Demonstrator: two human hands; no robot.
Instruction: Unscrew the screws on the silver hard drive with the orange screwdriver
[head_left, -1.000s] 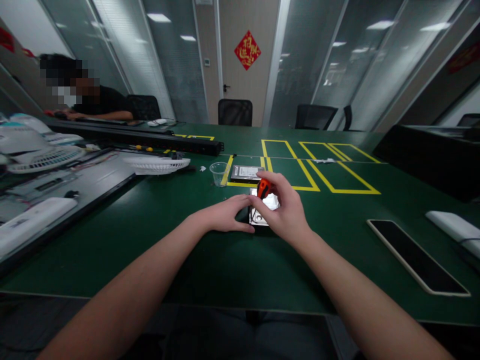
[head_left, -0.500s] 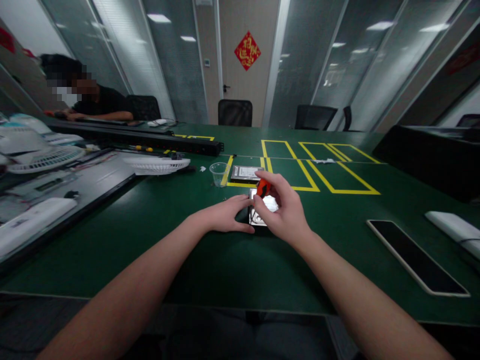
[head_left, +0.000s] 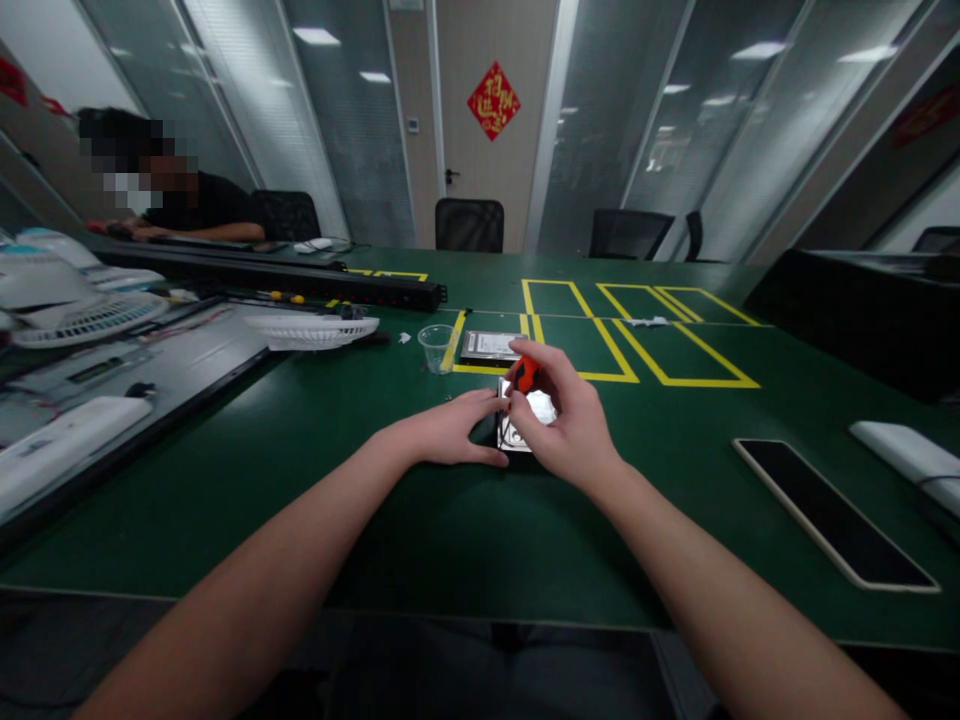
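Two hands met at a hard drive [head_left: 516, 437]: left hand [head_left: 450, 430] lay open, bracing its left edge; right hand [head_left: 574, 432] pinched an orange screwdriver [head_left: 525, 375] upright on top. Screw-turning seemed in hand, calling next for a steady tip. Just beyond sat a second drive [head_left: 491, 345] and plastic cup [head_left: 436, 347], neither obstructing

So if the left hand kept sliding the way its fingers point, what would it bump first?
The silver hard drive. The left hand points right, and its fingertips already seem to touch the drive's left edge. Just past it is the right hand holding an orange screwdriver, though depth is unclear.
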